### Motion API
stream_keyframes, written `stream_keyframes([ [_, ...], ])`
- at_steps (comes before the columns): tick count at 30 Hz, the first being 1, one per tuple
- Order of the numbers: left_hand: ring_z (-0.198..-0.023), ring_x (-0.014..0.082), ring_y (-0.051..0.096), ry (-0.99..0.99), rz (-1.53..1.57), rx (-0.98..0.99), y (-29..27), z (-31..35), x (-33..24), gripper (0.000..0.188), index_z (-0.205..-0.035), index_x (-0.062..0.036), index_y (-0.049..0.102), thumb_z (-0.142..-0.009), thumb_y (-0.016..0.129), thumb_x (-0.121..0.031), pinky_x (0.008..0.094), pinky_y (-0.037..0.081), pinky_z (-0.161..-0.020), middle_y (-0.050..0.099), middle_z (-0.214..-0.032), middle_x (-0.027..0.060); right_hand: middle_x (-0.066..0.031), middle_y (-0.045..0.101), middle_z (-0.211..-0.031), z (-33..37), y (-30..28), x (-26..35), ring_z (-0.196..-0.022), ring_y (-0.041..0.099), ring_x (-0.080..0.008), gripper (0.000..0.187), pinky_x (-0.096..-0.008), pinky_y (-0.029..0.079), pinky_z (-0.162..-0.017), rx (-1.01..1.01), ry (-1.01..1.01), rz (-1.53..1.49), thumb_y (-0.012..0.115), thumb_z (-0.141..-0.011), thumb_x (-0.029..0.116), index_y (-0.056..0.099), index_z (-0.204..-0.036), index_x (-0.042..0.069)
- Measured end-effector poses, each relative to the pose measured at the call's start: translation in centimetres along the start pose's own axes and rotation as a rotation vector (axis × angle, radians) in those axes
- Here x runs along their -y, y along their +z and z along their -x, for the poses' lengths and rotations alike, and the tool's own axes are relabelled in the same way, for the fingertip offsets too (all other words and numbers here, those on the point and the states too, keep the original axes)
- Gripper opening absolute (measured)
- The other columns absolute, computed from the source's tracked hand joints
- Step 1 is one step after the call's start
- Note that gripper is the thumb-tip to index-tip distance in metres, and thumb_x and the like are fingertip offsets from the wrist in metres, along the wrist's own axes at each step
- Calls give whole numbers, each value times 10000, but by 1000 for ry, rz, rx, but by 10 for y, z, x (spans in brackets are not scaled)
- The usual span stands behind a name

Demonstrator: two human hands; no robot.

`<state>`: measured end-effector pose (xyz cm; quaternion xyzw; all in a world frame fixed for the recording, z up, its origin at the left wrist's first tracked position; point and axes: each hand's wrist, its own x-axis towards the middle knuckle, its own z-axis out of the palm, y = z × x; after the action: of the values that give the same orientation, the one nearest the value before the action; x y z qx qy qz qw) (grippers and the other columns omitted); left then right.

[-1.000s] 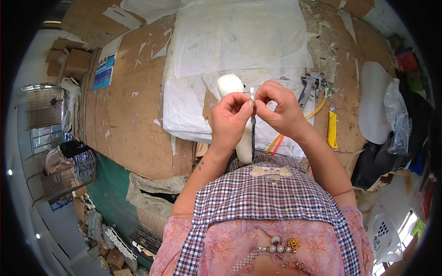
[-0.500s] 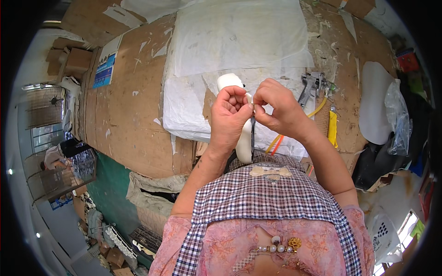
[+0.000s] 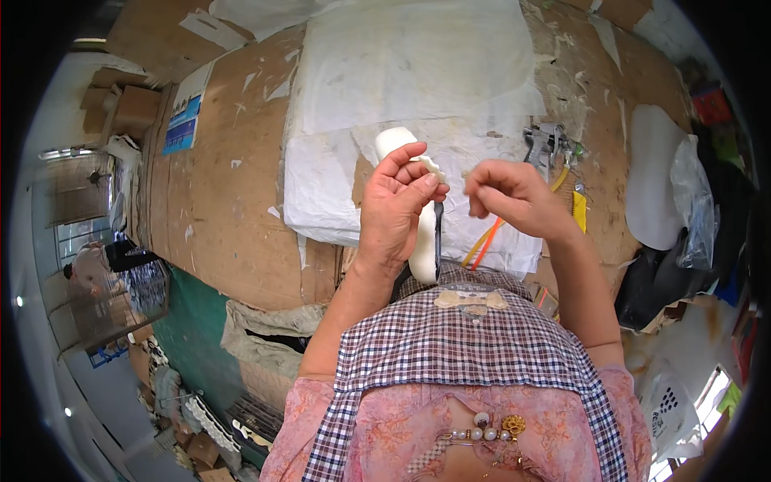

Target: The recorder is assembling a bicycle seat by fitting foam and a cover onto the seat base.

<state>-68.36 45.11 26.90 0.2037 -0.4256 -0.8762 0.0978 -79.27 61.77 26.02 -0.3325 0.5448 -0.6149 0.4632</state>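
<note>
My left hand [image 3: 397, 201] is closed round the middle of a long cream-white, shoe-shaped piece [image 3: 423, 251] with a dark strip along its right side. Its rounded white far end [image 3: 392, 141] shows beyond the fingers, and its near end reaches down to my apron. By the left fingertips a small white wavy edge [image 3: 432, 167] sticks out; the palm covers the rest. A short way to the right, my right hand [image 3: 514, 197] hangs in the air, apart from the piece. Its fingers are curled in and pressed together; whatever they hold, if anything, cannot be made out.
White sheeting [image 3: 337, 189] lies over the cardboard-covered table [image 3: 233, 177]. On the right are a metal spray gun [image 3: 552, 143], a yellow hose [image 3: 560, 178], an orange tube [image 3: 487, 245] and a yellow object [image 3: 580, 210]. A flat white panel [image 3: 652, 181] and clear plastic bag [image 3: 697, 213] lie farther right.
My right hand has pulled away from the left fingertips to the right and slightly down. The left hand keeps its hold, its fingers a little more spread, showing the wavy white edge.
</note>
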Motion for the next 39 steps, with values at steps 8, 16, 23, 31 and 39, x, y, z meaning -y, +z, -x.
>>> stream_keyframes([
  [8, -725, 119, 585, 60, -243, 62, 11, 5, 4, 293, -1078, 24, 532, -793, 603, 20, 251, 496, -707, 604, -871, 66, -13, 588, -821, -10, 18, 12, -742, 564, -70, 91, -215, 494, -634, -286, -62, 127, 555, -861, 64, 598, -895, -8],
  [16, -714, 116, 582, 41, -276, 37, 12, 11, 6, 196, -978, 10, 568, -788, 614, 8, 237, 484, -677, 602, -812, 52, -67, 569, -752, -8, 23, 10, -665, 552, -141, 32, -269, 448, -564, -302, -296, 516, 576, -803, 7, 563, -829, -7],
  [23, -709, 100, 574, -23, -190, 65, 3, 11, 9, 220, -989, -6, 521, -781, 587, 24, 241, 496, -679, 599, -804, 48, -108, 512, -689, -13, 27, 1, -603, 509, -230, 98, -326, 413, -534, -400, -529, 933, 605, -739, 2, 521, -788, 14],
  [31, -708, 120, 580, -6, -100, 54, 2, 15, 10, 294, -1062, -3, 481, -790, 591, 21, 264, 508, -677, 591, -828, 63, -53, 551, -726, 2, 27, 2, -628, 519, -113, 48, -261, 419, -520, -281, -160, 533, 568, -805, 37, 548, -814, -5],
  [39, -721, 106, 576, 6, -233, 112, 4, 19, 6, 299, -1066, -1, 475, -796, 601, 24, 230, 505, -670, 587, -829, 57, -53, 574, -685, 3, 33, -2, -618, 520, -106, 82, -265, 415, -522, -284, -143, 309, 569, -771, 69, 560, -740, -6],
])
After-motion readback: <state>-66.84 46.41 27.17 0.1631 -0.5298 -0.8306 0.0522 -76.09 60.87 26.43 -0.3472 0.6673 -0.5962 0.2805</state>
